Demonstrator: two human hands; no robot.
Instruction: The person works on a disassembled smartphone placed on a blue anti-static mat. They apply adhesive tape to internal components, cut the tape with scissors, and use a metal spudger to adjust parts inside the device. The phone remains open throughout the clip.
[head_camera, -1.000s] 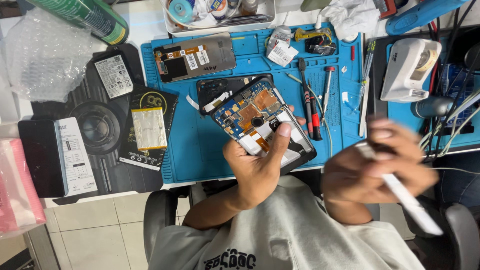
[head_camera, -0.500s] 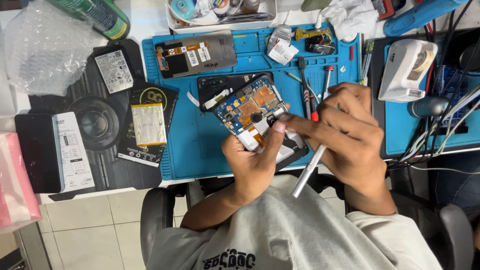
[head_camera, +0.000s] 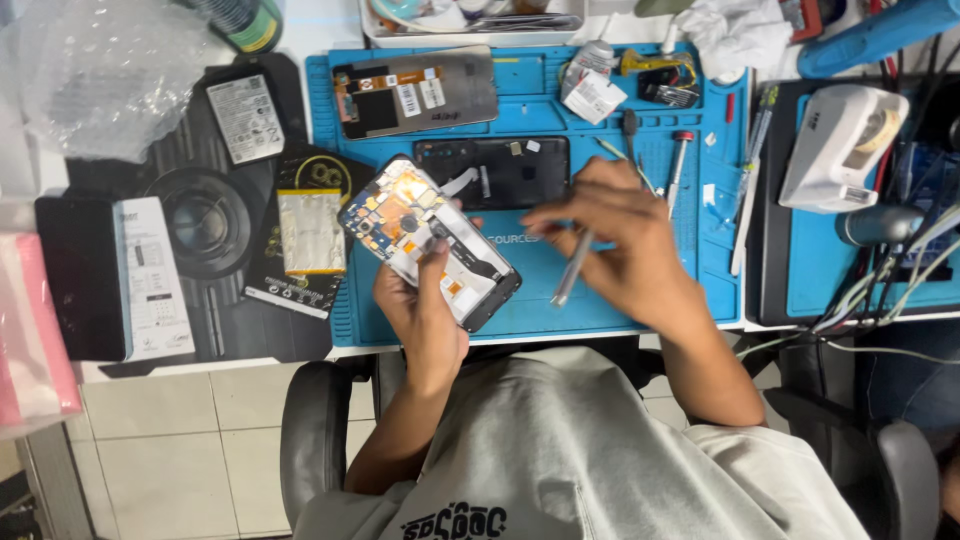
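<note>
Left hand: I see my left hand (head_camera: 425, 315) raised above the front edge of the bench (head_camera: 300, 25), its fingers (head_camera: 435, 262) clenched around the opened phone (head_camera: 430, 242).
Opened phone: it is tilted, the open back with the circuit board turned up to me, and it hangs over the blue mat (head_camera: 520, 310), not lying on it.
Right hand: my right hand (head_camera: 620, 250) is just beside the phone on the right, and its fingers (head_camera: 560, 215) are grasping a thin metal tool (head_camera: 570, 268).
Metal tool: it points down and a little left, with the tip over the mat and near the phone's lower end; I cannot tell if it touches anything.
On the mat: a black phone frame (head_camera: 495, 172) lies behind the hands, a back cover (head_camera: 415, 92) further away, and screwdrivers (head_camera: 678, 165) to the right.
Left of the mat: a flat battery (head_camera: 311, 232) lies on a dark pad.
</note>
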